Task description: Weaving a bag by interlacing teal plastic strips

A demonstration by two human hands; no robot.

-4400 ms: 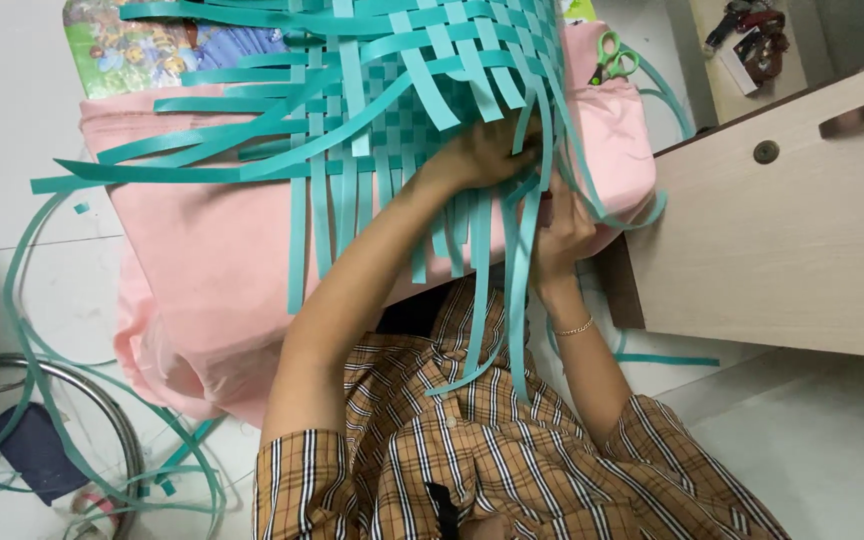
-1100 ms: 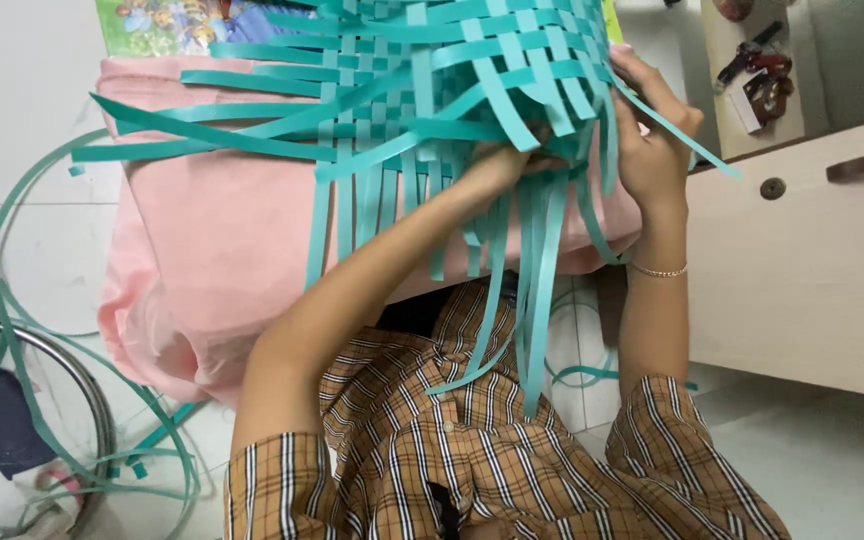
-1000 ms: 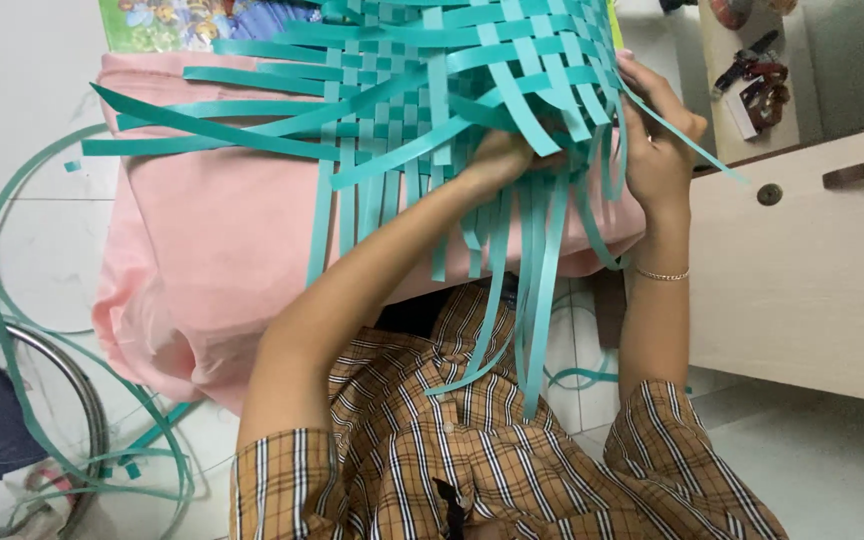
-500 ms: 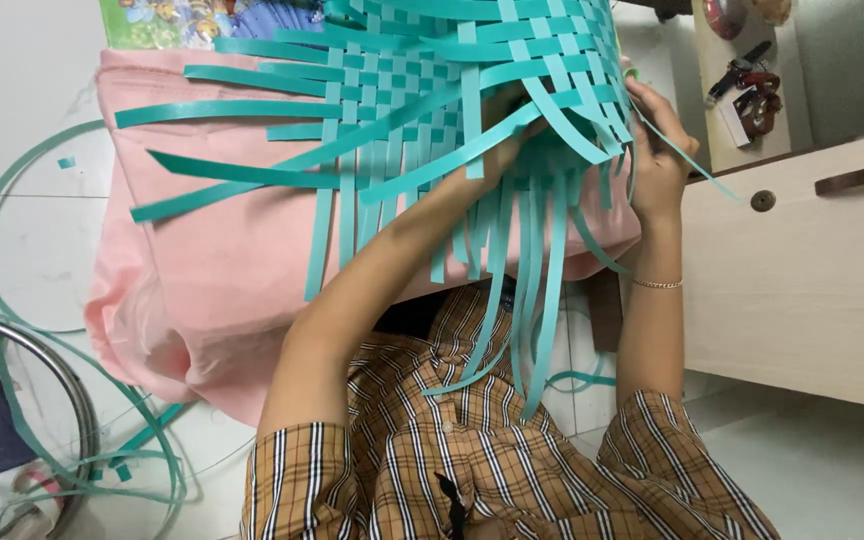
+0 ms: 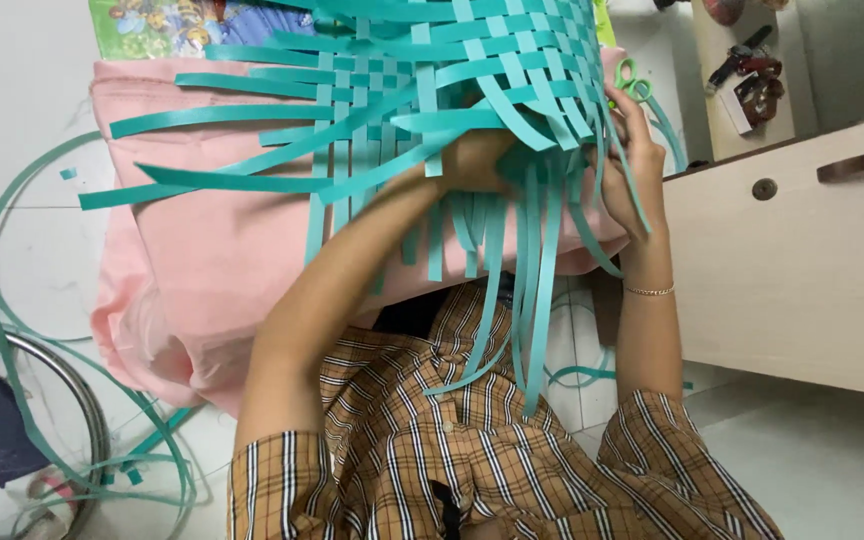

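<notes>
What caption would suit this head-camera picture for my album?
Both hands, left hand and right hand, work teal strips into a woven basket above a pink cloth.

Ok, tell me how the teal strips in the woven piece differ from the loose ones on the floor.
The woven strips cross over and under each other in a tight grid, held up between the left hand and right hand. The floor strips lie in open curves, unwoven and untouched. Both are the same flat teal band.
</notes>
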